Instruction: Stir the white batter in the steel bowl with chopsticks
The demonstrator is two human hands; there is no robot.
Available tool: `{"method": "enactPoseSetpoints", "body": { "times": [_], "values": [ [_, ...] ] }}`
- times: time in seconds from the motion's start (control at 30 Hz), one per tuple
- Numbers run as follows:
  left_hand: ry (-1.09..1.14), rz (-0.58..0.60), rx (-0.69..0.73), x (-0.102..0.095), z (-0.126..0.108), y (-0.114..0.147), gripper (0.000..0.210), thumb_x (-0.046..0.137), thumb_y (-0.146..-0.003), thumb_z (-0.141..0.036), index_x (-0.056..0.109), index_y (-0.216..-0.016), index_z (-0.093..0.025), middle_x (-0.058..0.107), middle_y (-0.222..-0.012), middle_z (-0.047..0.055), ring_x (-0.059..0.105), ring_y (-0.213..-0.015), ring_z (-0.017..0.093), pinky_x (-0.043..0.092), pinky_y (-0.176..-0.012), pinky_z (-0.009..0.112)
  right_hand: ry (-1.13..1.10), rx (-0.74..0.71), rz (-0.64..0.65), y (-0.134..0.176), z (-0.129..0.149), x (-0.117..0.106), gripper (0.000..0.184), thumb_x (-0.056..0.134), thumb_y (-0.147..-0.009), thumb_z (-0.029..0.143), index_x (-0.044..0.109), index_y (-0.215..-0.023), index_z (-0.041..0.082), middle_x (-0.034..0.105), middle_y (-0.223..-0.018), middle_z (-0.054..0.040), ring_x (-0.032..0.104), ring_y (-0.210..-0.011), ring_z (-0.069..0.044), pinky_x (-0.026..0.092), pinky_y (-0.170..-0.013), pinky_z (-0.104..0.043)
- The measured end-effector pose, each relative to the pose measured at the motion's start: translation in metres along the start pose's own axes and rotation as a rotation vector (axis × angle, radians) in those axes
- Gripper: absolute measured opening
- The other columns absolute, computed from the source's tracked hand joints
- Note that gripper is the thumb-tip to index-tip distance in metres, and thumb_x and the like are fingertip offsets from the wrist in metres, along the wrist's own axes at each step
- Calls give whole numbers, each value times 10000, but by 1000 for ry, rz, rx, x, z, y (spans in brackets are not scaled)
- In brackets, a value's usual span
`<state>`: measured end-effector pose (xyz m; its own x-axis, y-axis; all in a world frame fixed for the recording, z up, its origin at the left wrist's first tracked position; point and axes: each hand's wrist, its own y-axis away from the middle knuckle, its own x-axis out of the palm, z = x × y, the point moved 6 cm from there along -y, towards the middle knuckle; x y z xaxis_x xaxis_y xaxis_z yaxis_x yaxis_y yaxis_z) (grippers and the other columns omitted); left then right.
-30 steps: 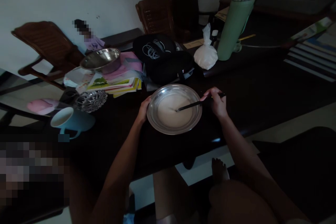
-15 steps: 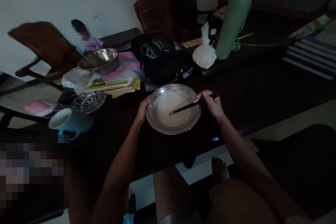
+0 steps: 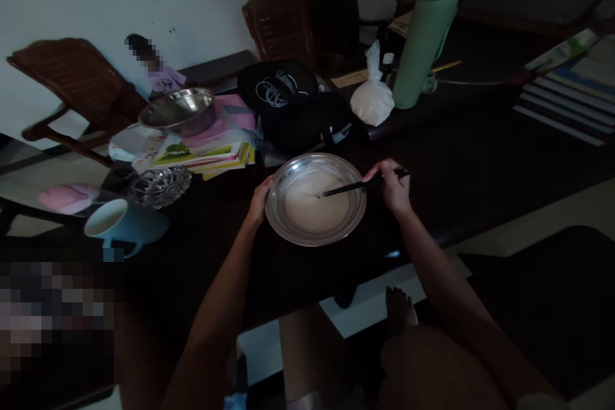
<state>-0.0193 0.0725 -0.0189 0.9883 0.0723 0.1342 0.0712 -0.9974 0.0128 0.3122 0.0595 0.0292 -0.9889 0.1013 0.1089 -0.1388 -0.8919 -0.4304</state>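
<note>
A shiny metal bowl (image 3: pixel 283 227) stands on the dark table close to its front edge. Pale, milky liquid (image 3: pixel 314 214) fills its lower part. My left hand (image 3: pixel 261 202) grips the bowl's left rim. Dark chopsticks (image 3: pixel 343 189) slant into the liquid from the right, their tips dipped near the middle. Closed around their upper end is my right hand (image 3: pixel 394 187), just outside the bowl's right rim. It is too dark to count the sticks for certain.
Behind the bowl lie a black bag (image 3: pixel 307 115), a knotted bag of white powder (image 3: pixel 373 102) and a tall green thermos (image 3: pixel 425 51). Leftward are a blue mug (image 3: pixel 127 227), a glass dish (image 3: pixel 161 187) and another metal bowl (image 3: pixel 177 112) on papers. Books (image 3: pixel 567 102) are stacked right.
My right hand has shifted slightly right, and the chopstick tips have moved up and right within the liquid. My left hand keeps its hold on the bowl. The view has shifted a little.
</note>
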Motion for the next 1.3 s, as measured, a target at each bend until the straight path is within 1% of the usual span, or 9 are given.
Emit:
{"method": "enactPoseSetpoints", "body": {
  "times": [0.07,0.23,0.4,0.57,0.73,0.93,1.07,1.17,1.3],
  "values": [
    [3,4,-6,0,1,0,445,689,-723,-481,736,-1034,-165,765,-1031,63,665,-1070,290,462,-979,384,-46,19,-46,0,-1,-3,420,516,-936,546,662,-685,243,660,-525,24,642,-533,-157,527,-659,-321],
    [10,-19,-13,-1,2,-1,441,699,-707,-478,735,-1022,-171,766,-1018,59,667,-1061,292,468,-963,379,10,34,166,3,-2,11,378,574,-905,552,711,-749,237,737,-663,-10,704,-718,-188,551,-761,-345],
    [0,-20,-25,-1,1,0,429,677,-725,-463,731,-1028,-165,764,-1015,66,662,-1074,294,472,-957,380,-60,35,7,0,-5,-1,386,543,-924,551,685,-741,243,698,-572,19,672,-576,-164,545,-683,-327],
    [3,-27,-32,1,0,1,445,683,-711,-466,732,-1034,-164,765,-1015,67,666,-1058,299,479,-936,380,-37,61,197,2,-5,12,338,592,-896,554,718,-822,250,741,-662,7,718,-715,-188,551,-776,-348],
    [9,-12,-18,1,0,0,428,680,-722,-471,732,-1020,-168,762,-1022,70,657,-1086,299,464,-971,386,-44,43,36,-1,-3,0,369,559,-909,567,698,-786,249,721,-616,17,687,-615,-171,554,-731,-345],
    [-1,-24,-23,-1,2,0,442,689,-719,-479,731,-1033,-172,758,-1054,70,640,-1124,309,452,-1003,404,-28,91,184,2,-6,11,350,593,-886,568,717,-817,248,752,-686,1,717,-733,-190,562,-792,-355],
    [-19,-3,-7,1,2,0,442,693,-720,-490,729,-1032,-180,747,-1104,78,629,-1145,310,429,-1034,418,-31,90,37,1,-5,1,380,568,-900,570,694,-753,243,726,-623,8,692,-638,-176,553,-702,-332],
    [-82,-42,95,-1,-13,0,473,693,-735,-505,710,-1084,-186,728,-1141,100,615,-1165,305,432,-1025,419,-50,112,91,1,-6,5,398,559,-897,589,696,-755,243,708,-586,10,684,-599,-179,555,-686,-341],
    [-173,-232,361,3,-62,21,428,649,-808,-567,679,-1064,-226,698,-1147,94,624,-1129,276,459,-979,410,9,74,163,2,-3,11,372,605,-869,585,723,-797,239,757,-710,-14,722,-784,-209,558,-819,-375]
  ]
}}
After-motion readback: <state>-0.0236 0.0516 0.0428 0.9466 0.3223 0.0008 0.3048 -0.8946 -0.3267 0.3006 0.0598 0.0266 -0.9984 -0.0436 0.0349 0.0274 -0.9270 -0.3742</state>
